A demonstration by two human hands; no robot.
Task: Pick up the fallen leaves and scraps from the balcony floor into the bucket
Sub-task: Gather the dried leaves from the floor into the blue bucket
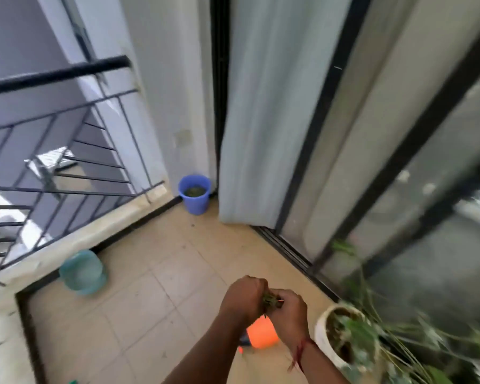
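A blue bucket stands in the far corner of the balcony, with green leaf scraps showing inside it. My left hand and my right hand are pressed together low in the view, well short of the bucket. Between them they grip a small bunch of green leaves. Both sets of fingers are curled round the bunch. A few tiny dark specks lie on the beige tiled floor near the bucket.
A teal plastic container lies by the left kerb under the black railing. An orange object sits under my hands. A white potted plant stands at the right beside the glass sliding door and curtain.
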